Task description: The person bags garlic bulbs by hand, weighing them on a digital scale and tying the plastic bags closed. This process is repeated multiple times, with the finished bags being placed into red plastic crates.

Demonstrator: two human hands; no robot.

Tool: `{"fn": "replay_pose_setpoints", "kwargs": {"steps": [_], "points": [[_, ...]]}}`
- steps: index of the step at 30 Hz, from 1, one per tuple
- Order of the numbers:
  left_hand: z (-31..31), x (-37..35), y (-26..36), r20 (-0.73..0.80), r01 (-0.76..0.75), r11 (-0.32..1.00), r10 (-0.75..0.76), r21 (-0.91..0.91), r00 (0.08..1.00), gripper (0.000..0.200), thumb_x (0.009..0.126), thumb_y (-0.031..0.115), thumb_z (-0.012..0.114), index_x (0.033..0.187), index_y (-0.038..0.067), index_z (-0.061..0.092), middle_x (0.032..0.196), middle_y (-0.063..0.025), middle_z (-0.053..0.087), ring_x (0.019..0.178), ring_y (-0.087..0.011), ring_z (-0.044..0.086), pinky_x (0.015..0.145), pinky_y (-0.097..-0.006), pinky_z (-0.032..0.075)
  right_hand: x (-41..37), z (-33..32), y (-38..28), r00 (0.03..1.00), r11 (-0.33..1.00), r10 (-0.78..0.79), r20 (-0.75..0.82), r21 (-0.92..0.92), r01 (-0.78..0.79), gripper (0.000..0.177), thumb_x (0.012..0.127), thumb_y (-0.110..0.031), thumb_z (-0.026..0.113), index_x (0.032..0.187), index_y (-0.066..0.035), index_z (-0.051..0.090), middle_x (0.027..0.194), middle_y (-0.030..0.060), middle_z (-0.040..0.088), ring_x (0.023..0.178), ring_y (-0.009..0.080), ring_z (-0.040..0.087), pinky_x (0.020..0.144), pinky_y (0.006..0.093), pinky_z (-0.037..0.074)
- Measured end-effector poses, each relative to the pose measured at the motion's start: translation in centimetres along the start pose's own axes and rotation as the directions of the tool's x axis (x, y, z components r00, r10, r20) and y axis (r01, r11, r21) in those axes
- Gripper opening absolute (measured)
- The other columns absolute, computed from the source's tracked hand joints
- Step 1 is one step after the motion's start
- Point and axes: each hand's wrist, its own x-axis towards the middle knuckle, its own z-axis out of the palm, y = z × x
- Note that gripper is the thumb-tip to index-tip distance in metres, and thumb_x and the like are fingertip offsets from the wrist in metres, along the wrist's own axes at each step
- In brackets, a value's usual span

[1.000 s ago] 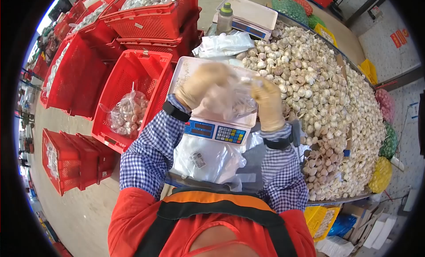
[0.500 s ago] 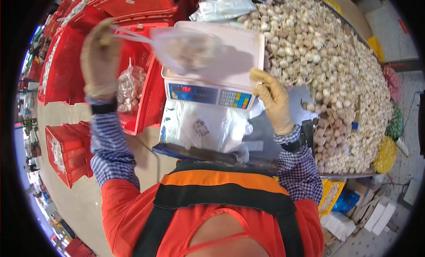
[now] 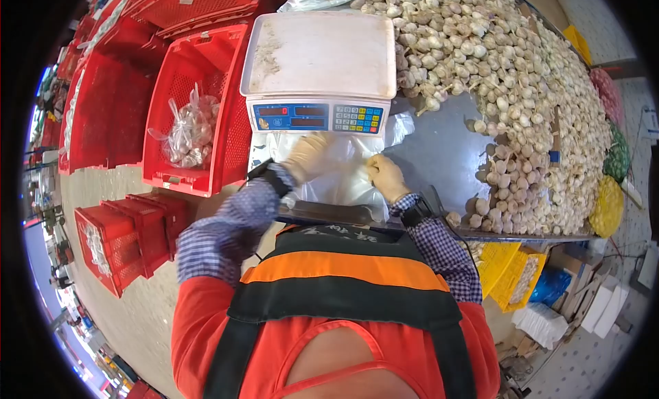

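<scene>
My left hand [image 3: 307, 156], in a pale glove and smeared by motion, is over a stack of clear plastic bags [image 3: 329, 186] in front of the scale; its fingers cannot be made out. My gloved right hand [image 3: 386, 177] has its fingers pinched at the right side of the bags, gripping the plastic. Just beyond both hands, the weighing scale [image 3: 319, 62] shows a bare, stained pan and a lit red 0. At the left, a red crate [image 3: 233, 117] holds knotted clear bags of garlic [image 3: 191, 134].
A large heap of loose garlic bulbs [image 3: 480, 49] covers the table's right side, with a pinkish pile [image 3: 511, 179] nearer me. More red crates [image 3: 130, 237] stand at the left. Yellow crates [image 3: 511, 275] are below the table's right edge. Net sacks [image 3: 607, 207] lie at far right.
The bag of garlic my left hand swung over the scale has left it; the crate now holds more bagged garlic. Both hands came down to the plastic bags. The display dropped to 0.
</scene>
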Motion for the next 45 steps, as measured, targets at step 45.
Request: {"fn": "replay_pose_setpoints", "kwargs": {"steps": [45], "points": [[-2.1,4.6,16.6,-0.489,-0.572,0.765,0.392,-0.297,0.779,0.059,0.073,0.024,0.075,0.123,0.010,0.047,0.119,-0.0139,0.056,0.105,-0.0277,0.057,0.092,-0.0394,0.043,-11.3,-17.0,-2.5,0.877,0.603,0.311,-0.365,0.790,0.115,0.030,0.091,-0.036,0.061,0.091,-0.006,0.059,0.075,-0.0018,0.053,0.066,0.0093,0.049,0.061,0.0216,0.042]]}}
